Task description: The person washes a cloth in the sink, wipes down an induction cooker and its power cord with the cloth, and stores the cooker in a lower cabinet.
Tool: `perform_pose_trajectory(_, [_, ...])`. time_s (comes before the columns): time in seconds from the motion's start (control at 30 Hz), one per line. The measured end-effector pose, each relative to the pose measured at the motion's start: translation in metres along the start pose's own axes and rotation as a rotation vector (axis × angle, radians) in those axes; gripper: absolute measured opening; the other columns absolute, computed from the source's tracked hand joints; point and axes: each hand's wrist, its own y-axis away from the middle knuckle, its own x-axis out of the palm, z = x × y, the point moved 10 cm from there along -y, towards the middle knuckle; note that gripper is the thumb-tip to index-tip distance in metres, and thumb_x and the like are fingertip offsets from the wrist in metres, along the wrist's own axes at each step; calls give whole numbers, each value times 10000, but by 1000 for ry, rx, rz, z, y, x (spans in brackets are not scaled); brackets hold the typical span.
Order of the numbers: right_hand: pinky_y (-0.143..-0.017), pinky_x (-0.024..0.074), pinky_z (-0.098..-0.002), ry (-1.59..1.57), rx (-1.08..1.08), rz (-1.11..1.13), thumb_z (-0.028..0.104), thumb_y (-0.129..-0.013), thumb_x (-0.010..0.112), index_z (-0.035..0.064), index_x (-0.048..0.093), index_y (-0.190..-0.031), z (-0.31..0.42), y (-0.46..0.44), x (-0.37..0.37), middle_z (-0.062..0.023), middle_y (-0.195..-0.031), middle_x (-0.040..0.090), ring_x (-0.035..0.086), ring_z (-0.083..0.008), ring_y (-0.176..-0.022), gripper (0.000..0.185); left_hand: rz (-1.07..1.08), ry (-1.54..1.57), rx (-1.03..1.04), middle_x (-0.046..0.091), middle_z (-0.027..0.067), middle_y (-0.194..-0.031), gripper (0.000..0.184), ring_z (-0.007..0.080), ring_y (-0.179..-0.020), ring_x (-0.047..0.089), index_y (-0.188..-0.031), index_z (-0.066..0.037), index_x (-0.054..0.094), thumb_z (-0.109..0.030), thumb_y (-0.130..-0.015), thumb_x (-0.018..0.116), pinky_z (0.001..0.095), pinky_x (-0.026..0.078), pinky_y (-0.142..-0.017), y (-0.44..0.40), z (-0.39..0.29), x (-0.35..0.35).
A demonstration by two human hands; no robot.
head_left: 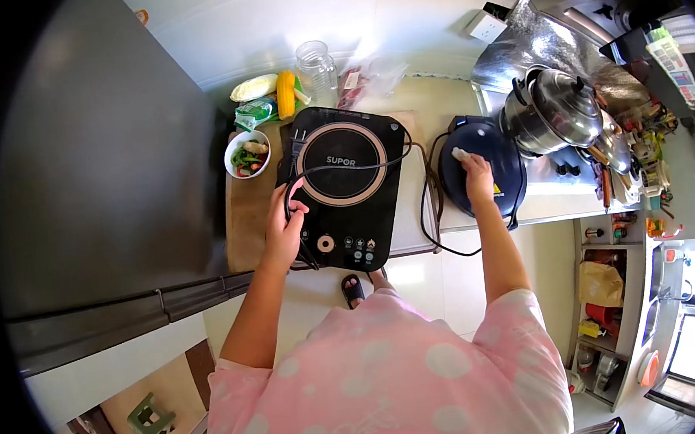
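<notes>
My left hand (284,226) is at the left edge of a black SUPOR induction cooktop (342,197), fingers curled around a black power cord (352,167). The cord runs across the cooktop's ring and loops down on its right side. My right hand (479,178) pinches a small crumpled white tissue or cloth (461,153) against the lid of a round dark blue electric griddle (457,180). The griddle's lid is down. The cooktop lies tilted on the counter, its front edge near my body.
Left of the cooktop is a white bowl (230,162) of cut vegetables. Behind stand corn (286,95), a glass jug (316,72) and a plastic bag (381,75). A steel pot (555,111) sits on the right, below a wall socket (486,26). A dark grey cabinet side (106,154) rises at left.
</notes>
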Motion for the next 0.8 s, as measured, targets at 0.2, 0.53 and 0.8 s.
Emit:
perform_pose_trajectory(0.2, [-910, 466, -391, -388, -279, 185, -89, -702, 574, 82, 655, -1072, 154, 25, 50, -127, -1166, 593, 541, -347, -1041, 415, -7, 23, 24, 482, 76, -1214, 498, 117, -844, 554, -1283, 13, 474, 102, -793, 452, 237, 444, -757, -8, -1, 1])
perform_pose_trajectory(0.53, [-833, 467, -357, -451, -521, 431, -58, -654, 583, 129, 687, -773, 239, 94, 83, -38, -983, 634, 551, -270, -932, 244, 21, -8, -32, 481, 59, -1245, 510, 107, -856, 523, -1291, -9, 488, 96, -794, 441, 238, 431, -823, 0, 5, -6])
perform_pose_trajectory(0.8, [-754, 470, -345, -65, -440, 650, 81, -645, 636, 186, 633, -584, 158, 130, 69, 1, -737, 610, 571, -241, -866, 121, 29, 19, -4, 484, 55, -1250, 508, 108, -865, 520, -1296, -17, 486, 85, -799, 454, 244, 432, -836, 0, 18, -8])
